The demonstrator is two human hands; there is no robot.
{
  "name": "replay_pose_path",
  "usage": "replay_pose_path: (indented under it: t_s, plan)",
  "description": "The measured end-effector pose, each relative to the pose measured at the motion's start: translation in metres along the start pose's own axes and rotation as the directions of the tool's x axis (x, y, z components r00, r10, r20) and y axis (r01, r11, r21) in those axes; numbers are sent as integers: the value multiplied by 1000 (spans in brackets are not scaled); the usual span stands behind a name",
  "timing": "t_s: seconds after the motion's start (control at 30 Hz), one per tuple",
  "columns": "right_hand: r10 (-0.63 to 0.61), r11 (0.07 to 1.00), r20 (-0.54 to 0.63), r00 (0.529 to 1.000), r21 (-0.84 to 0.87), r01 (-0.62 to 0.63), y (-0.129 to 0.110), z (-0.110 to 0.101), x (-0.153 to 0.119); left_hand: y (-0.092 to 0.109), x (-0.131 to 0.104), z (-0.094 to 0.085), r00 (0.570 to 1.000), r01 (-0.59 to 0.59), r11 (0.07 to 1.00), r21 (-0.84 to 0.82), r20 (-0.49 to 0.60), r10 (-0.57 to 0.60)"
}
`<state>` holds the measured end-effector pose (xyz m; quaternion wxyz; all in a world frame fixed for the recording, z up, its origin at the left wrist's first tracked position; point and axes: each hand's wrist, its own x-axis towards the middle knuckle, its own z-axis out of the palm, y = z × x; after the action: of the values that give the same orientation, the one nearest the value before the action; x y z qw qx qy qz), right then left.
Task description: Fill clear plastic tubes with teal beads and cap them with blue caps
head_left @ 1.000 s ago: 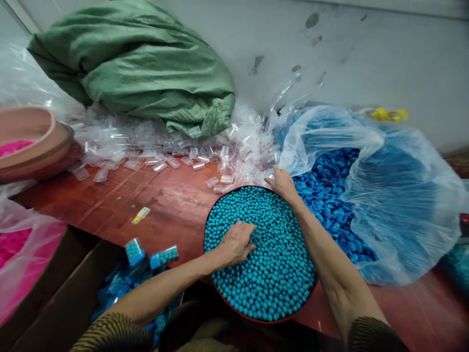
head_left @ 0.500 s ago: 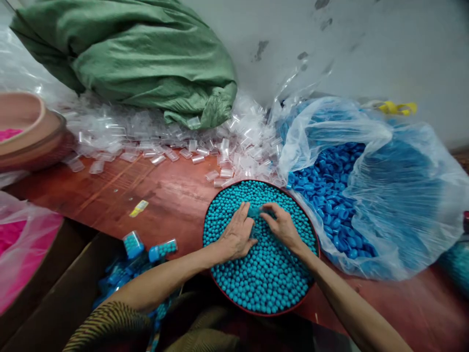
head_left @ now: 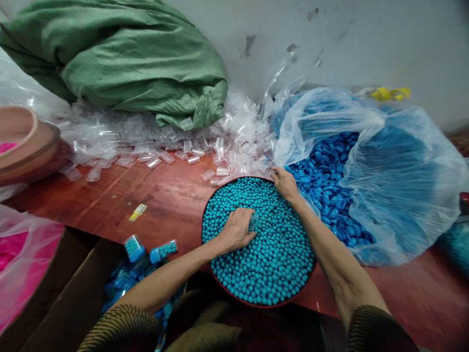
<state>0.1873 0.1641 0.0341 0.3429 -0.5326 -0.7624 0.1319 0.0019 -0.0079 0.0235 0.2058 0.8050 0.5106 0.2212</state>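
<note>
Now that the right hand [head_left: 286, 184], grip unclear, has moved from beads [head_left: 264, 269] toward tubes [head_left: 223, 171], the left hand [head_left: 236, 229] alone holds a clear cup [head_left: 253, 223].

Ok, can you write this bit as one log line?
left hand: holding clear container at teal beads | right hand: near blue pieces, container pile

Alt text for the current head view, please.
The left hand holds a clear container at the teal beads filling a round tub. The right hand is near its far rim, beside a plastic bag of blue pieces.
</note>
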Motion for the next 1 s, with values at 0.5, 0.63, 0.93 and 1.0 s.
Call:
replay_pose_path:
  t_s: [0.5,0.63,0.93,1.0]
  plan:
    - [-150,952,313,938,303,51,-45,-5,-111,-5,2,9,996,-57,998,-8,-62,57]
    - [-62,947,317,947,317,-44,-52,-8,-114,14,14,-10,986,111,984,141,106,-126]
    - [-104,885,293,950,464,-46,-84,13,-110,34,30,-6,956,208,958,200,166,-242]
    - [-78,910,214,974,414,-18,-82,2,-117,30,26,-3,982,153,972,176,86,-170]
